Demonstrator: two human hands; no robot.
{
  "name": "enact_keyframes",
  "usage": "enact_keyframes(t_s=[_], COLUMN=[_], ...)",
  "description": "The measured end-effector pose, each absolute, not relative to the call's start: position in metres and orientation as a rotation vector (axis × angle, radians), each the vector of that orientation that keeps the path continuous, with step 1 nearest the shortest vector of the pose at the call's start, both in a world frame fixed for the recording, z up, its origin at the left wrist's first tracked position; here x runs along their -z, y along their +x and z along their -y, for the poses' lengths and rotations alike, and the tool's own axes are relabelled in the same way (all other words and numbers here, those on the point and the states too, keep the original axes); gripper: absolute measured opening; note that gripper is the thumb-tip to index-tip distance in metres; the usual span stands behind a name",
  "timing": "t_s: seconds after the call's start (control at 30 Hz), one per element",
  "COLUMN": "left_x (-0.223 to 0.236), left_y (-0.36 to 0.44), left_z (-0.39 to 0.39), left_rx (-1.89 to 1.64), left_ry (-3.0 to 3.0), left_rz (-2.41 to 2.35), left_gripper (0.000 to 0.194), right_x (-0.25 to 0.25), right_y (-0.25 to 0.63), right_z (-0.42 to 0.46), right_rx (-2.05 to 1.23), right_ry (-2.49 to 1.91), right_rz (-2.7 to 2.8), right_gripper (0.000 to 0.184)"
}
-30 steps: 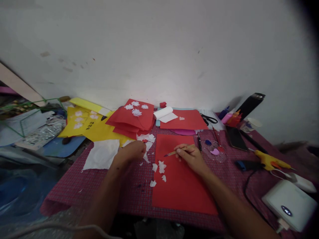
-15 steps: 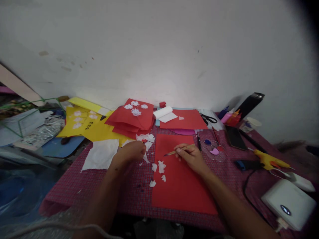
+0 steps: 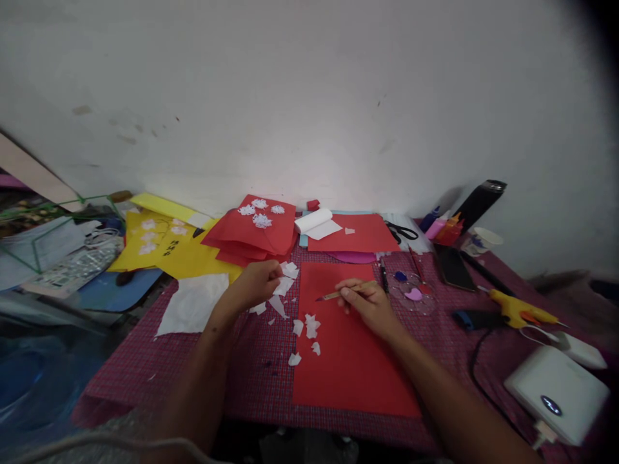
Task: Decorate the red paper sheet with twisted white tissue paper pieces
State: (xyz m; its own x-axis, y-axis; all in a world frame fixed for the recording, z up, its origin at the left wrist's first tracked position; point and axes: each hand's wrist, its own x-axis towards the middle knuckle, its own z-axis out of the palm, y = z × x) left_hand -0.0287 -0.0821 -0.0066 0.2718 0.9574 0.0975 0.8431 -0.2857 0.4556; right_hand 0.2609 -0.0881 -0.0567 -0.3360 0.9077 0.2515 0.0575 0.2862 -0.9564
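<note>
My right hand (image 3: 370, 304) grips a thin wooden paintbrush (image 3: 333, 295) above a red sheet of paper (image 3: 358, 361), its dark tip pointing left. My left hand (image 3: 257, 282) is closed left of the sheet, next to a heap of white paper scraps (image 3: 285, 278). Whatever its fingers pinch, if anything, is hidden. Several torn white pieces (image 3: 312, 325) lie on the red sheet's left side and along its edge. To the right of my right hand sits a clear round palette (image 3: 425, 303) with blue, pink and red paint.
Behind lie red papers with white flowers (image 3: 261, 241), a white paper roll (image 3: 316, 223) and black scissors (image 3: 402, 231). At right are a phone (image 3: 454, 267), a yellow glue gun (image 3: 520, 309), a white power box (image 3: 556, 393), paint bottles (image 3: 438, 225) and a black flask (image 3: 481, 203).
My left hand has drawn back slightly left and up from the scraps, uncovering more of them. The right hand with the paintbrush stays almost in place. The view has shifted a little.
</note>
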Motion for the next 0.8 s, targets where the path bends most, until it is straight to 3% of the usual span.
enact_keyframes(t_s=[0.27,0.47,0.63,0.8], left_x=[0.019,0.026,0.032,0.038], left_y=[-0.015,0.029,0.049,0.056], left_z=[0.077,0.087,0.094,0.095], left_rx=[-0.696,-0.979,-0.981,-0.945], left_ry=[1.957,1.645,1.4,1.274], left_rz=[-1.586,-1.289,-1.135,-1.102], left_gripper=[0.033,0.013,0.015,0.017], right_x=[0.054,0.051,0.053,0.056], right_y=[0.258,0.258,0.255,0.25], right_z=[0.091,0.095,0.097,0.097], right_rx=[-1.243,-1.192,-1.165,-1.201], right_ry=[-0.841,-0.883,-0.874,-0.835], right_rz=[1.563,1.618,1.668,1.607], right_gripper=[0.028,0.015,0.007,0.011])
